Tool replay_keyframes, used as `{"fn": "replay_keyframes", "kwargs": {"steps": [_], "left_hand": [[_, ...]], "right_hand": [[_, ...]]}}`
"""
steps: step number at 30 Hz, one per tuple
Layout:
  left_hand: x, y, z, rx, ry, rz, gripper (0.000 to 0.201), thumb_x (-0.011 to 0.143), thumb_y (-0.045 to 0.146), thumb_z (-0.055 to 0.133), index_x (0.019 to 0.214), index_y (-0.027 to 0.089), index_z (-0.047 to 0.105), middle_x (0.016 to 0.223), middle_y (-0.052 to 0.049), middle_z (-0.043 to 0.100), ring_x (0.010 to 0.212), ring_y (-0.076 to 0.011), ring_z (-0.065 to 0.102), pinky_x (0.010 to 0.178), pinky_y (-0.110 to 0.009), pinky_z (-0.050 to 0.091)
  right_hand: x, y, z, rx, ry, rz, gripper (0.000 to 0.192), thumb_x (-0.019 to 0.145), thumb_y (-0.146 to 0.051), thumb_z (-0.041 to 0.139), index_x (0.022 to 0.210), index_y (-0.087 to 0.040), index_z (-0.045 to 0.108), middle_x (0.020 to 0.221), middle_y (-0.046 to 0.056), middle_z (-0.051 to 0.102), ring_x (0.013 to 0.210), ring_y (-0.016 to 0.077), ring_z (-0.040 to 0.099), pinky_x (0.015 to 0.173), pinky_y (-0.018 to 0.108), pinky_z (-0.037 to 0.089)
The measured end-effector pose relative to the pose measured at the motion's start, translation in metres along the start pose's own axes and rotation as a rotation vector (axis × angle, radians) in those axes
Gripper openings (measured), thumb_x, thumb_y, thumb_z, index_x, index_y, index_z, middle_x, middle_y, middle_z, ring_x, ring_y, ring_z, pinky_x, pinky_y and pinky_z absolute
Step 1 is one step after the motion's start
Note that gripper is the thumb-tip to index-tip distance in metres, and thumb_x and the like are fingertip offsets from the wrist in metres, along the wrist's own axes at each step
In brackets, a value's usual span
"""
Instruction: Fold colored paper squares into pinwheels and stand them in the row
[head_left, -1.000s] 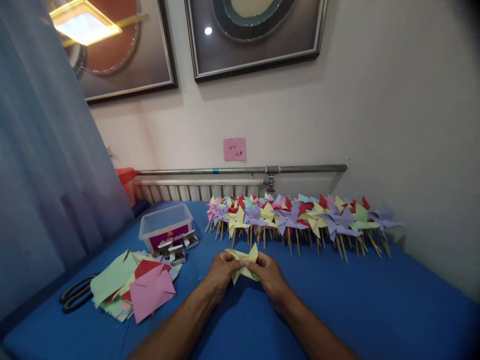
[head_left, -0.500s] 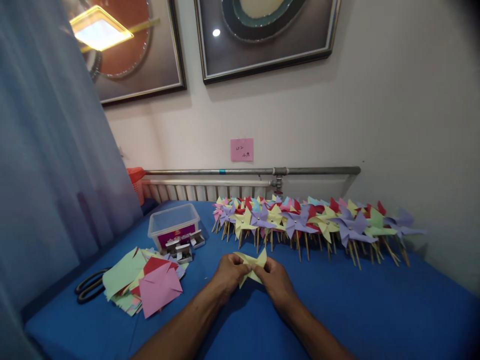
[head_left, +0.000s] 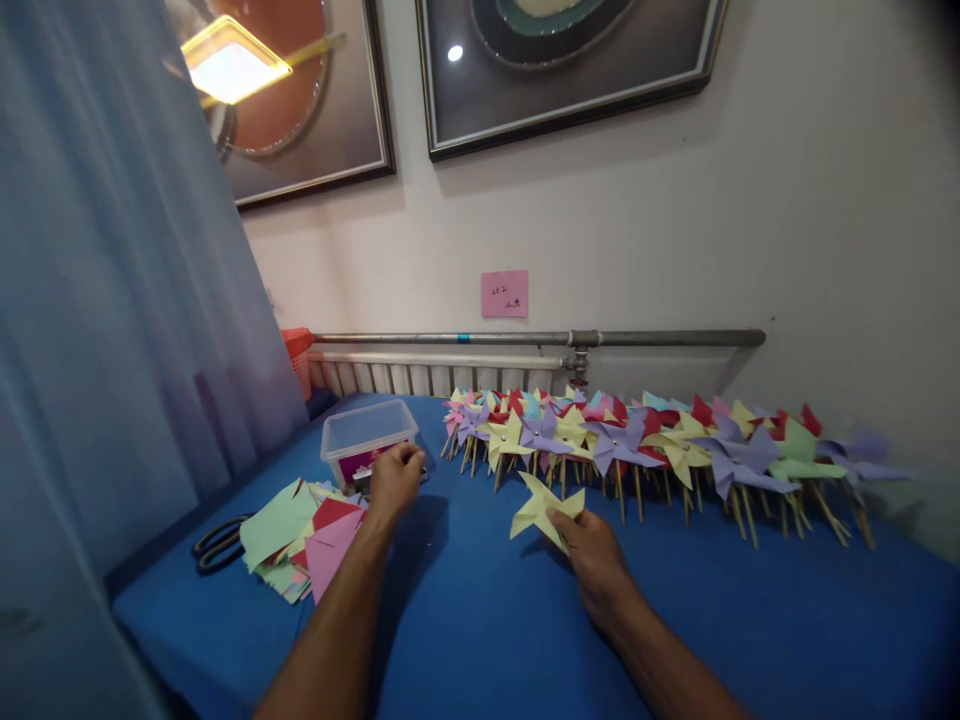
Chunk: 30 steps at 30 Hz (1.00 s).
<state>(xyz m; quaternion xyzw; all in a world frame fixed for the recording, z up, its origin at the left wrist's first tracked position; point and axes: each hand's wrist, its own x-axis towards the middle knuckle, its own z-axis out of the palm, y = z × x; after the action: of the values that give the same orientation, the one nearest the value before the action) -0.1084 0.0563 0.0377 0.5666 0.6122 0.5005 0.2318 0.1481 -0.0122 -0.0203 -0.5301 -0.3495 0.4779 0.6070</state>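
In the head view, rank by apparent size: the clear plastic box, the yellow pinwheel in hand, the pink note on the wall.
1. clear plastic box
2. yellow pinwheel, nearly as large, but nearer the camera, so unsure
3. pink note, plainly smallest, and farthest

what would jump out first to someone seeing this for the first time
The long row of finished paper pinwheels on wooden sticks, in many colours, lined up along the far side of the blue table against the wall. Next, the yellow pinwheel head pinched in the right hand at mid-table, while the left hand reaches to the clear plastic box, just beyond a fanned stack of coloured paper squares.
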Motion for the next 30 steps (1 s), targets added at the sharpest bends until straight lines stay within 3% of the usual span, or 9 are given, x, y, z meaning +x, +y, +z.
{"fn": "replay_keyframes", "kwargs": {"steps": [2, 3, 7, 8, 11, 19, 25, 30], "left_hand": [[0.008, -0.006, -0.024, 0.241, 0.077, 0.024, 0.019, 0.083, 0.025, 0.055, 0.079, 0.017, 0.072, 0.073, -0.004, 0.071, 0.073, -0.0179, 0.064, 0.063, -0.024, 0.040], [0.008, -0.009, -0.033, 0.328, 0.032, 0.016, 0.019, 0.083, 0.024, 0.055, 0.077, 0.017, 0.072, 0.072, -0.004, 0.072, 0.072, -0.0182, 0.065, 0.062, -0.025, 0.039], [-0.001, -0.017, -0.048, 0.659, -0.361, -0.017, 0.016, 0.077, 0.017, 0.058, 0.070, 0.016, 0.073, 0.072, -0.008, 0.073, 0.071, -0.0207, 0.067, 0.061, -0.026, 0.039], [-0.003, -0.018, -0.047, 0.750, -0.376, -0.009, 0.017, 0.078, 0.017, 0.058, 0.073, 0.016, 0.074, 0.077, -0.010, 0.075, 0.075, -0.0225, 0.068, 0.063, -0.027, 0.040], [-0.008, -0.017, -0.039, 0.940, -0.277, 0.021, 0.024, 0.085, 0.018, 0.053, 0.087, 0.015, 0.077, 0.096, -0.017, 0.077, 0.091, -0.0284, 0.071, 0.072, -0.031, 0.044], [-0.008, -0.022, -0.029, 0.955, -0.266, 0.016, 0.029, 0.088, 0.019, 0.048, 0.098, 0.015, 0.075, 0.104, -0.021, 0.076, 0.099, -0.0349, 0.071, 0.077, -0.037, 0.046], [-0.006, -0.028, -0.030, 0.889, -0.328, -0.014, 0.022, 0.079, 0.015, 0.053, 0.085, 0.017, 0.075, 0.099, -0.018, 0.077, 0.097, -0.0353, 0.071, 0.075, -0.037, 0.044], [-0.007, -0.029, -0.029, 0.865, -0.281, 0.004, 0.025, 0.082, 0.014, 0.050, 0.088, 0.017, 0.074, 0.098, -0.019, 0.076, 0.094, -0.0351, 0.071, 0.073, -0.037, 0.043]], "right_hand": [[-0.002, 0.000, 0.001, 0.000, -0.008, 0.007, 0.035, 0.064, -0.045, 0.075, 0.085, -0.017, 0.072, 0.071, 0.005, 0.076, 0.063, 0.0227, 0.068, 0.058, 0.031, 0.051], [-0.003, 0.000, 0.001, -0.012, -0.002, 0.010, 0.034, 0.065, -0.045, 0.074, 0.084, -0.017, 0.072, 0.070, 0.004, 0.075, 0.062, 0.0219, 0.067, 0.057, 0.031, 0.050], [-0.006, 0.001, 0.003, -0.068, 0.014, 0.018, 0.031, 0.065, -0.046, 0.073, 0.079, -0.019, 0.071, 0.067, 0.003, 0.074, 0.062, 0.0225, 0.066, 0.057, 0.031, 0.050], [-0.006, 0.001, 0.004, -0.077, 0.009, 0.017, 0.030, 0.066, -0.046, 0.073, 0.080, -0.019, 0.071, 0.068, 0.004, 0.074, 0.063, 0.0232, 0.067, 0.058, 0.031, 0.050], [-0.004, 0.003, 0.005, -0.111, 0.002, 0.012, 0.032, 0.066, -0.047, 0.070, 0.083, -0.020, 0.071, 0.069, 0.004, 0.074, 0.065, 0.0245, 0.068, 0.058, 0.032, 0.050], [0.004, 0.014, 0.007, -0.135, -0.049, -0.063, 0.032, 0.065, -0.049, 0.067, 0.079, -0.020, 0.070, 0.066, 0.004, 0.073, 0.066, 0.0256, 0.069, 0.060, 0.033, 0.051], [0.013, 0.027, 0.005, -0.101, -0.062, -0.094, 0.028, 0.064, -0.046, 0.068, 0.076, -0.020, 0.069, 0.068, 0.005, 0.074, 0.066, 0.0257, 0.069, 0.062, 0.034, 0.052], [0.019, 0.036, 0.006, -0.099, -0.036, -0.081, 0.029, 0.066, -0.047, 0.069, 0.080, -0.021, 0.071, 0.068, 0.006, 0.075, 0.067, 0.0273, 0.070, 0.063, 0.035, 0.053]]}}
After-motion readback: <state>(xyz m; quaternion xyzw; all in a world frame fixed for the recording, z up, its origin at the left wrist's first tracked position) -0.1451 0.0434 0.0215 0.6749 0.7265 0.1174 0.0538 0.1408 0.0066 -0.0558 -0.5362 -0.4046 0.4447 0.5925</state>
